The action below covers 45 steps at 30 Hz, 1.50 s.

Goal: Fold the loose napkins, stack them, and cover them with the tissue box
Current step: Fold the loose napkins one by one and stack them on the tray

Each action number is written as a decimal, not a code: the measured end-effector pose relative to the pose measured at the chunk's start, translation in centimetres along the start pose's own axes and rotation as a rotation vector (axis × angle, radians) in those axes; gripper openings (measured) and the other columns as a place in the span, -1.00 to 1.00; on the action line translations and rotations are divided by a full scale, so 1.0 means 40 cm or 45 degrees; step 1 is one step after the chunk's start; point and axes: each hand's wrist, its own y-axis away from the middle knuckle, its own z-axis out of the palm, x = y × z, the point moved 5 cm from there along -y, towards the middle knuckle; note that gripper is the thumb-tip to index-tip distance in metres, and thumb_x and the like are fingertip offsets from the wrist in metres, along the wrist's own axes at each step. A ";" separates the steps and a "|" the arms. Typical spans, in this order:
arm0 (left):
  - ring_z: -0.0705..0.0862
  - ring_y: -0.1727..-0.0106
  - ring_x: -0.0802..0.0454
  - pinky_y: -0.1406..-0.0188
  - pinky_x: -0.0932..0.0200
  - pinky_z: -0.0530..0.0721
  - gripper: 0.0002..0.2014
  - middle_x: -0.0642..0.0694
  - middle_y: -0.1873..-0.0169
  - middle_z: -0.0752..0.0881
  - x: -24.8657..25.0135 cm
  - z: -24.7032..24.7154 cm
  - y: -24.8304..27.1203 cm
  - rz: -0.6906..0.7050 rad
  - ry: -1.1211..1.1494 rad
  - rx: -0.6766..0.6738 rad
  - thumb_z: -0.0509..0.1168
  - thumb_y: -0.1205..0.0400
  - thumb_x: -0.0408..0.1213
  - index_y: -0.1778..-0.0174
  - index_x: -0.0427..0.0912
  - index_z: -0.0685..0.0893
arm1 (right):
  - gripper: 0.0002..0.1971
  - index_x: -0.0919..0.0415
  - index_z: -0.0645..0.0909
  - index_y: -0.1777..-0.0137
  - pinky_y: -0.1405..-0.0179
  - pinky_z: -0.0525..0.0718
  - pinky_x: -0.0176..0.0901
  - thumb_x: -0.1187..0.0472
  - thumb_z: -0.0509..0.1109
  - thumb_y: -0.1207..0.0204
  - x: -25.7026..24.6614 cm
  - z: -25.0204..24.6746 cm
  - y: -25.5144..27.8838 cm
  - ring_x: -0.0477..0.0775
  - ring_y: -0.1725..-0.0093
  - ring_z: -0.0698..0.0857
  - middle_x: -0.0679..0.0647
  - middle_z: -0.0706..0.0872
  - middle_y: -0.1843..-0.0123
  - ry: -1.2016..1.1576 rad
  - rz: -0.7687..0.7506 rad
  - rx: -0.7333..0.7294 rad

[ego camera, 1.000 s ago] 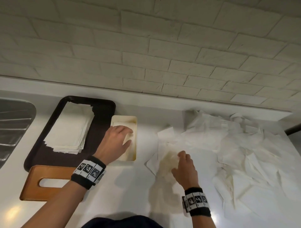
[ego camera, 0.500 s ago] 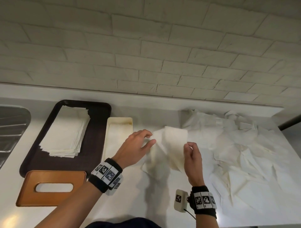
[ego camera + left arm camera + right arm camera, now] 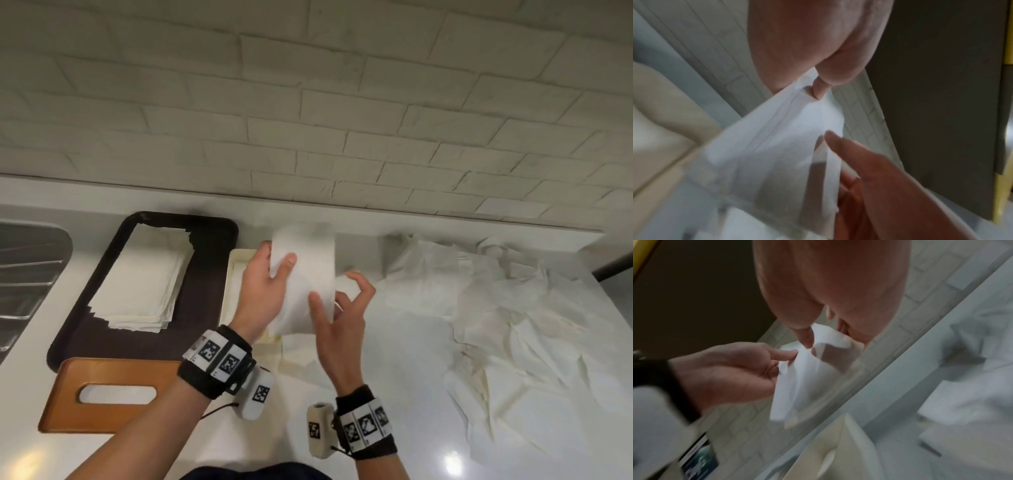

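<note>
A white napkin (image 3: 305, 274) hangs in the air above the counter, held by both hands. My left hand (image 3: 267, 274) pinches its upper left corner between thumb and fingers. My right hand (image 3: 339, 301) pinches its lower right edge with the thumb in front. The left wrist view shows the napkin (image 3: 777, 138) with my left fingertips (image 3: 819, 91) pinched on its top. In the right wrist view the napkin (image 3: 807, 378) droops between the two hands. A stack of folded napkins (image 3: 144, 277) lies on the dark tray (image 3: 212, 274). The wooden tissue box cover (image 3: 113, 394) lies in front of the tray.
A cream rectangular tray (image 3: 236, 274) sits under my left hand, right of the dark tray. A heap of loose napkins (image 3: 496, 308) covers the right side of the white counter (image 3: 394, 394). A metal sink (image 3: 27, 274) is at far left. A brick wall (image 3: 308, 102) stands behind.
Both hands have lifted the napkin off the counter and carried it up and left, over the cream tray. My left hand has gone from reaching for the napkin to pinching its top corner.
</note>
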 end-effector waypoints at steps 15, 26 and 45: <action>0.61 -0.47 -0.20 -0.45 -0.16 0.62 -0.34 -0.13 -0.44 0.66 -0.116 -0.234 -0.059 -0.023 -0.894 0.092 0.50 -0.72 -0.28 -0.73 -0.09 0.39 | -0.77 0.20 0.63 -0.42 -0.04 0.67 -0.47 0.27 0.38 -0.81 0.117 0.276 -0.012 0.00 -0.06 0.78 0.17 0.71 -0.31 0.653 0.267 -0.583; 0.20 -0.76 -0.27 -0.77 -0.42 0.22 -0.13 0.05 -0.77 0.34 -0.237 -0.166 -0.035 -0.168 -1.838 -0.775 0.58 -0.60 -0.02 -0.79 0.19 0.28 | -0.79 0.14 0.61 -0.41 -0.19 0.81 0.02 0.17 0.36 -0.83 0.092 0.225 -0.029 0.16 -0.11 0.81 0.15 0.84 -0.14 0.934 0.023 -0.595; 0.65 -0.42 0.23 -0.46 0.00 0.68 -0.35 0.28 -0.35 0.71 -0.114 -0.050 0.042 0.035 -0.544 -0.450 0.56 -0.53 0.34 -0.48 0.17 0.60 | -0.79 0.13 0.56 0.14 0.22 0.66 -0.14 0.23 0.55 -0.65 0.175 -0.095 -0.052 -0.06 0.30 0.63 0.02 0.73 0.28 0.480 0.197 -0.274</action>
